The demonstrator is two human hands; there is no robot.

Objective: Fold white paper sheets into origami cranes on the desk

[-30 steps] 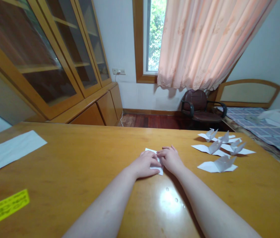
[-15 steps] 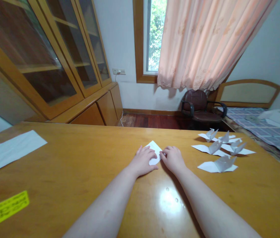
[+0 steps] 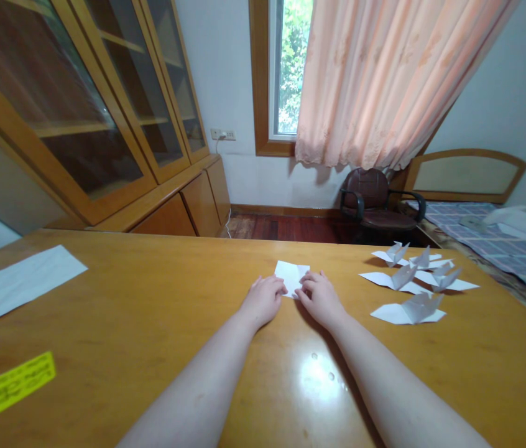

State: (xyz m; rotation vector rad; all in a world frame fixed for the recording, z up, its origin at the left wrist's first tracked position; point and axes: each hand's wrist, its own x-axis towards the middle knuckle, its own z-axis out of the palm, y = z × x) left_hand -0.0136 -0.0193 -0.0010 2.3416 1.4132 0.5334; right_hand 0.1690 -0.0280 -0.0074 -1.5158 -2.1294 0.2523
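Note:
A small folded sheet of white paper (image 3: pixel 292 274) lies on the wooden table between my two hands. My left hand (image 3: pixel 265 300) is at its left lower corner, fingers closed together on the edge. On the right, my right hand (image 3: pixel 319 295) pinches the paper's right side with thumb and fingers. Part of the paper is covered by the fingertips of both hands. To the right stand several folded white paper cranes (image 3: pixel 410 311) with raised wings.
A long white sheet (image 3: pixel 20 286) lies at the table's left, with a yellow label (image 3: pixel 9 389) nearer me. Beyond the table (image 3: pixel 165 298) are a glass-fronted cabinet (image 3: pixel 146 180), a brown armchair (image 3: pixel 368 193) and a bed (image 3: pixel 472 230).
The paper has been turned from a diamond to a squarer position. My left hand has drawn back from lying across it to its lower left edge; my right hand stays at its right side.

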